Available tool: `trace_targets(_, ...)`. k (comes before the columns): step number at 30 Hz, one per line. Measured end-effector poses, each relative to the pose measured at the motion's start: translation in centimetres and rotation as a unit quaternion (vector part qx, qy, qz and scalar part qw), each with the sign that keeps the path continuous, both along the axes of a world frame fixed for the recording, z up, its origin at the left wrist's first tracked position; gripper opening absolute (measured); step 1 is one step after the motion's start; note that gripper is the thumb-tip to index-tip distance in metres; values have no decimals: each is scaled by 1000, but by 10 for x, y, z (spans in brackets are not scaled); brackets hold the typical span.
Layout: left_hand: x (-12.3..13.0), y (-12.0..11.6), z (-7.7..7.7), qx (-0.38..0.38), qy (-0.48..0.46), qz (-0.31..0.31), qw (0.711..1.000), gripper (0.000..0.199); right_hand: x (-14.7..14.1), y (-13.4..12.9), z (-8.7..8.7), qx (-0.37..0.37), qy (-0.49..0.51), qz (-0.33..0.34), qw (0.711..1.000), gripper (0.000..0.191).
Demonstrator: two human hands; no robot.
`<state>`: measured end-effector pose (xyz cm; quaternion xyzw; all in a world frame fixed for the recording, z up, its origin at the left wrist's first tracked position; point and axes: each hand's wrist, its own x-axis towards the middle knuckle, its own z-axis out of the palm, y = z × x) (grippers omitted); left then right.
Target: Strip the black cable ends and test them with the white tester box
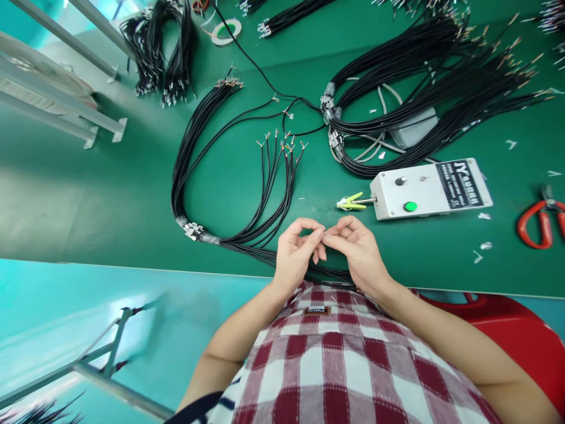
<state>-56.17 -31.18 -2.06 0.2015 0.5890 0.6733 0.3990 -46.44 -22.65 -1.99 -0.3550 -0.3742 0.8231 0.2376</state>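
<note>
My left hand (299, 246) and my right hand (353, 244) meet fingertip to fingertip near the table's front edge. Both are closed in a pinch; what lies between the fingertips is too small to make out, perhaps a wire end. Beneath and behind them runs a bundle of black cables (247, 247), tied with clear wrap by its white-tagged connectors (193, 231). Several stripped cable ends (286, 144) fan out beyond my left hand. Just past my right hand, a white control box (419, 191) with a green button carries a yellow-green wire-twisting head (352, 202).
Black cable coils (397, 123) lie at the back right over a grey block (415, 126). Red-handled pliers (536, 221) rest at the right edge. More cables (161, 50) and a tape roll (226, 32) are at the back left. A red chair (507, 330) stands below the table.
</note>
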Motion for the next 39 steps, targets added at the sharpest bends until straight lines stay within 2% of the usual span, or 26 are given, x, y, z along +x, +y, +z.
trace_targets(4, 3, -1, 1, -16, -6, 23, 1000, 24, 1, 1, 1, 21, 12, 11, 1000, 38)
trace_targets(9, 2, -2, 0, -17, -17, 35, 999, 24, 4, 3, -7, 77, -11, -6, 997, 38)
trace_targets(15, -1, 1, 3, -6, -70, 37, 997, 23, 7, 9, -16, 85, -6, 39, 996, 33)
trace_targets(21, 0, -2, 0, 0, -45, 27, 999, 20, 5, 14, -6, 158, -24, 85, 983, 32)
trace_targets(24, 1, -3, -4, -3, -29, 28, 999, 21, -1, 14, -1, 175, -48, 75, 981, 33)
trace_targets(27, 3, -4, -5, 9, -9, 35, 999, 18, -3, 17, -3, 164, -58, 62, 983, 36)
trace_targets(32, 8, -3, -7, 26, 45, 73, 996, 14, 0, 24, -4, 76, -24, 94, 992, 42)
trace_targets(35, 10, -3, -7, 38, 66, 80, 994, 13, 0, 24, -2, 68, -12, 102, 992, 38)
trace_targets(37, 10, -3, -6, 34, 68, 76, 994, 13, 0, 21, -1, 122, -16, 83, 989, 31)
trace_targets(39, 10, -3, -4, 22, 59, 68, 996, 13, 2, 17, -3, 241, -39, 46, 969, 21)
